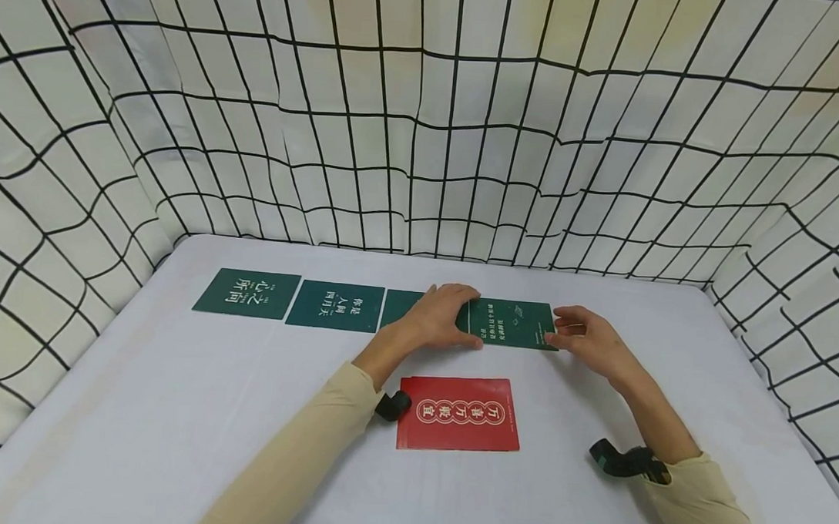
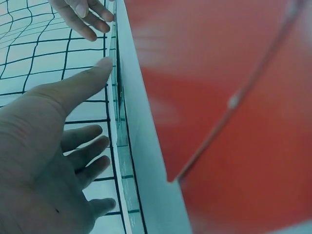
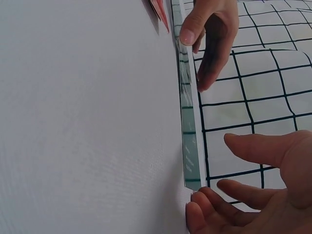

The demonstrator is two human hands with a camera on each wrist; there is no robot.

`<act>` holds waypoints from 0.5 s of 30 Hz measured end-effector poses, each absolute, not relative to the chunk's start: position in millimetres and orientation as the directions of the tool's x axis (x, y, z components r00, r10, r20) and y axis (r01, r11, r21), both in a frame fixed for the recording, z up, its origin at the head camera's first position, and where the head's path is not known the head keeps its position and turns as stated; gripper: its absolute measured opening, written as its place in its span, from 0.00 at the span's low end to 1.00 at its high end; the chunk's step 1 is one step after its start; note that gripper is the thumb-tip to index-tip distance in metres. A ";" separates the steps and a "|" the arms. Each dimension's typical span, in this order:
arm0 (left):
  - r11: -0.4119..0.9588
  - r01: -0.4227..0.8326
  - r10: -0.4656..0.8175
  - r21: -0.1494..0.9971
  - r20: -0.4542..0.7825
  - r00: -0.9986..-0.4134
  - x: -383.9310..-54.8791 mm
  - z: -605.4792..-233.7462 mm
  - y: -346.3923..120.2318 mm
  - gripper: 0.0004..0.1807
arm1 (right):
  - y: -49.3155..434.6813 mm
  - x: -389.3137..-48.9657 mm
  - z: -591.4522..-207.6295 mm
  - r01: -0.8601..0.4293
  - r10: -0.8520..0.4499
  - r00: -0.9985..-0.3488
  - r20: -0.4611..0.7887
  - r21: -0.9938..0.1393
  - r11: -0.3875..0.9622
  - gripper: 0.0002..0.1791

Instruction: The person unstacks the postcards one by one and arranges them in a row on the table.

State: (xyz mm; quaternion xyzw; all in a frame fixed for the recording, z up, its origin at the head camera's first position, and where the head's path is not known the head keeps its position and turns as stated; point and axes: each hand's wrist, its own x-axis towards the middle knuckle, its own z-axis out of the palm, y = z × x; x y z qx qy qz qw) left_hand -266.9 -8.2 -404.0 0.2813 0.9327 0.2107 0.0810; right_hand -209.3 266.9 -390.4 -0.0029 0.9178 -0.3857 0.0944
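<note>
Several dark green cards with white lettering lie end to end in a row, among them the leftmost card (image 1: 248,293) and its neighbour (image 1: 336,305). My left hand (image 1: 434,320) lies over a third card (image 1: 396,301) in the head view, hiding much of it. Its thumb and fingers spread across the row, near the joint with the rightmost card (image 1: 511,323). My right hand (image 1: 590,343) is at that card's right end, fingertips touching its edge and fingers loosely bent. In the right wrist view, the same fingertips sit right at the card's end.
A red card (image 1: 459,414) with white round lettering lies nearer me, below the row; a second red edge shows beneath it. A white cloth (image 1: 178,408) covers the table. Black netting (image 1: 438,124) over white sheeting surrounds the back and sides.
</note>
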 end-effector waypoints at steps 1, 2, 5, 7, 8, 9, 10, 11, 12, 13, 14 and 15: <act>0.748 0.497 0.563 0.440 -0.021 -0.826 -266.6 -403.9 -8.2 0.44 | 266.7 -209.2 -390.2 0.062 -0.079 -0.983 -0.165 -0.709 0.703 0.36; 0.742 0.502 0.566 0.443 -0.014 -0.824 -266.2 -403.9 -8.4 0.44 | 266.5 -209.0 -390.0 0.056 -0.080 -0.984 -0.158 -0.708 0.704 0.36; 0.724 0.510 0.571 0.465 0.011 -0.821 -264.1 -402.8 -9.7 0.42 | 266.6 -208.6 -389.7 0.034 -0.088 -0.987 -0.135 -0.708 0.705 0.36; 0.711 0.513 0.576 0.482 0.019 -0.817 -262.2 -401.7 -10.5 0.42 | 266.9 -208.1 -389.4 0.018 -0.095 -0.988 -0.120 -0.707 0.707 0.36; 0.704 0.513 0.579 0.492 0.021 -0.815 -261.1 -401.1 -10.8 0.41 | 267.2 -207.7 -389.0 0.013 -0.097 -0.989 -0.114 -0.708 0.706 0.36; 0.697 0.513 0.581 0.502 0.024 -0.813 -259.9 -400.4 -11.3 0.41 | 267.3 -207.2 -388.4 0.006 -0.100 -0.989 -0.108 -0.709 0.705 0.36; 0.688 0.513 0.583 0.513 0.029 -0.812 -258.5 -399.6 -11.8 0.40 | 267.3 -206.8 -387.7 0.000 -0.103 -0.989 -0.102 -0.712 0.702 0.36; 0.681 0.511 0.583 0.524 0.033 -0.811 -257.0 -399.0 -12.6 0.40 | 267.0 -206.3 -386.9 -0.009 -0.108 -0.990 -0.094 -0.714 0.700 0.35; 0.675 0.508 0.582 0.535 0.038 -0.813 -255.4 -398.6 -13.7 0.39 | 266.5 -206.0 -386.0 -0.019 -0.114 -0.990 -0.086 -0.716 0.697 0.35; 0.671 0.506 0.579 0.543 0.043 -0.814 -253.8 -398.2 -14.8 0.39 | 265.7 -205.5 -385.0 -0.028 -0.122 -0.989 -0.079 -0.720 0.694 0.35; 0.667 0.503 0.575 0.550 0.048 -0.817 -252.1 -397.8 -16.1 0.38 | 264.8 -205.2 -384.2 -0.039 -0.132 -0.989 -0.072 -0.723 0.690 0.35; 0.665 0.501 0.571 0.553 0.056 -0.819 -250.5 -397.7 -17.4 0.37 | 263.7 -204.9 -383.3 -0.050 -0.141 -0.988 -0.066 -0.726 0.686 0.35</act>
